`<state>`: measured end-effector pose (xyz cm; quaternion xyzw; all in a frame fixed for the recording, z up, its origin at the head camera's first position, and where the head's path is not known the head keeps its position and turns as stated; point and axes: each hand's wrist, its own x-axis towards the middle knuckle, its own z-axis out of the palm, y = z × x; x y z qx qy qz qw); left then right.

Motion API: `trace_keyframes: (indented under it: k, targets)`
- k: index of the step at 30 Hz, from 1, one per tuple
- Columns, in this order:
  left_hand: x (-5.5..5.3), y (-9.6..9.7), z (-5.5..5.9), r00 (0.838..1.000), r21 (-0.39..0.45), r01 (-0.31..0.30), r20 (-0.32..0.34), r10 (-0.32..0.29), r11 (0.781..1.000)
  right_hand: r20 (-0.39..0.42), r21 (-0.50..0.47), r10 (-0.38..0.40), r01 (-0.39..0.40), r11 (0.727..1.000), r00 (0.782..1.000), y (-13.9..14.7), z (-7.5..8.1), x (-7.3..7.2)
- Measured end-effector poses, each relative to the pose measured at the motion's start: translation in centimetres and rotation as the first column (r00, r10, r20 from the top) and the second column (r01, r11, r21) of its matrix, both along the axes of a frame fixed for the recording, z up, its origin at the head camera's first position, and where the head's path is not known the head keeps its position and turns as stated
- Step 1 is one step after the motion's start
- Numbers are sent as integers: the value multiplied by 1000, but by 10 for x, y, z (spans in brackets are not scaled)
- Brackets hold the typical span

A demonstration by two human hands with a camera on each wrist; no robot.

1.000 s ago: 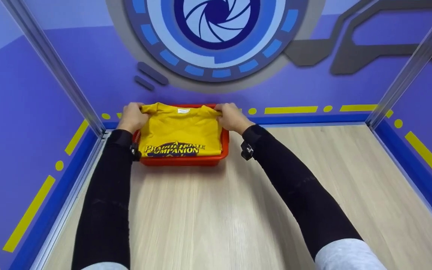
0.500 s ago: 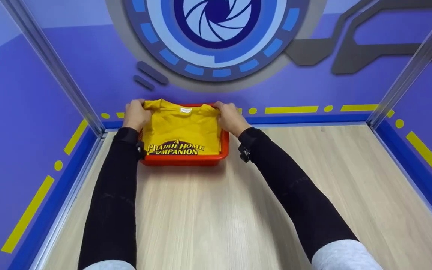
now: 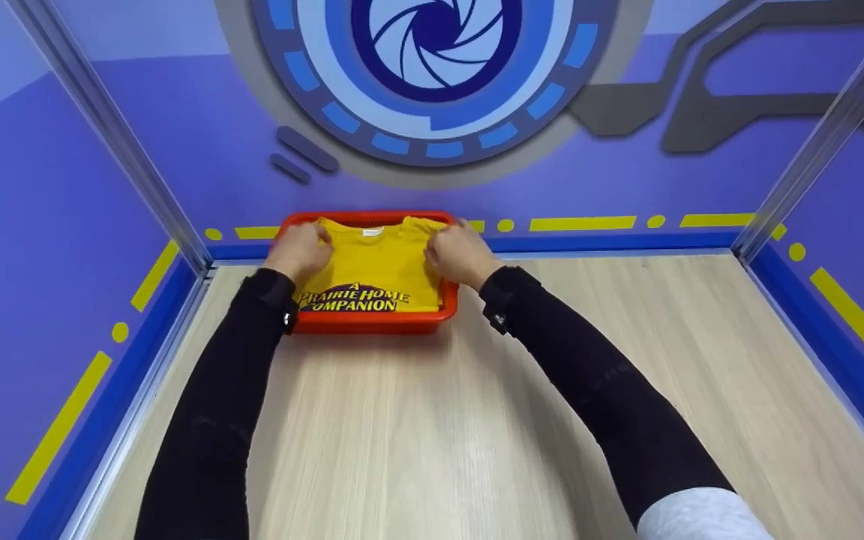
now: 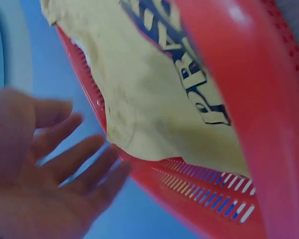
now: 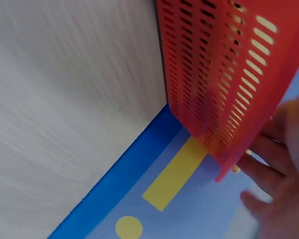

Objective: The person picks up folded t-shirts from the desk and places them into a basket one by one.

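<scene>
A folded yellow T-shirt (image 3: 379,262) with dark printed lettering and a white neck label lies in a red plastic basket (image 3: 368,324). Over the basket's left side is my left hand (image 3: 301,251); in the left wrist view its fingers (image 4: 72,157) are loosely extended, holding nothing, near the shirt's collar edge. My right hand (image 3: 462,253) is at the right back corner, close to the shirt's shoulder. The right wrist view shows its relaxed fingers (image 5: 269,172) beside the slotted basket wall (image 5: 204,74), with some fingertips hidden behind the rim.
The basket stands on a light wood-grain tabletop (image 3: 402,435), against the purple printed back wall (image 3: 552,187). Metal corner posts (image 3: 124,150) and side panels enclose the table at left and right.
Both hands have let go of the shirt's upper corners. The left hand moved right and toward me, the right hand slightly toward me. The shirt's raised collar end has dropped into the basket.
</scene>
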<state>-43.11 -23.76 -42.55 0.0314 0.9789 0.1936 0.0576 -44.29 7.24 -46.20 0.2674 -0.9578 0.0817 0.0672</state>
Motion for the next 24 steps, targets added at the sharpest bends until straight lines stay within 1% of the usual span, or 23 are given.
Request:
trace_keyframes:
  k: [2, 4, 6, 7, 9, 10, 11, 13, 15, 16, 18, 20, 21, 24]
  targets:
    - [2, 2, -5, 995, -59, 69, 81, -64, 996, 24, 83, -13, 11, 996, 1000, -2, -4, 4]
    - [-16, -11, -31, 983, -50, 145, 124, -138, 988, 30, 154, -53, 48, 987, 998, -5, -7, 7]
    - [-12, -9, -35, 976, -36, 153, 161, -146, 988, 14, 216, -88, 83, 973, 996, -8, -9, 12]
    - [-8, -8, -37, 977, -14, 146, 160, -141, 989, 2, 234, -97, 94, 968, 995, -9, -9, 14]
    - [2, -4, -37, 983, 35, 126, 126, -130, 991, -20, 228, -98, 100, 969, 995, -11, -8, 19]
    - [17, 5, -26, 988, 45, 95, 116, -100, 994, -21, 202, -90, 93, 975, 996, -12, -6, 23]
    - [35, 15, -13, 991, 47, 67, 109, -72, 997, -7, 156, -76, 76, 985, 997, -12, -4, 27]
    - [49, 18, -8, 996, 68, 65, 52, -68, 996, 30, 41, -30, 29, 999, 999, -11, 1, 38]
    - [62, 21, -4, 998, 56, 67, 6, -68, 996, 81, -67, 35, -29, 997, 996, -9, 5, 49]
    - [68, 21, -2, 997, 41, 71, -7, -70, 997, 110, -103, 68, -56, 993, 992, -8, 6, 55]
    - [75, 21, -2, 997, 9, 69, -21, -69, 998, 156, -131, 136, -116, 985, 978, -7, 7, 66]
    - [80, 19, -5, 997, -32, 68, -24, -69, 997, 191, -104, 179, -161, 981, 965, -8, 7, 76]
    - [82, 18, -7, 997, -45, 70, -15, -71, 997, 204, -77, 193, -181, 981, 960, -9, 6, 79]
    - [85, 15, -16, 996, -56, 86, 17, -86, 995, 243, -4, 208, -214, 977, 947, -14, 1, 87]
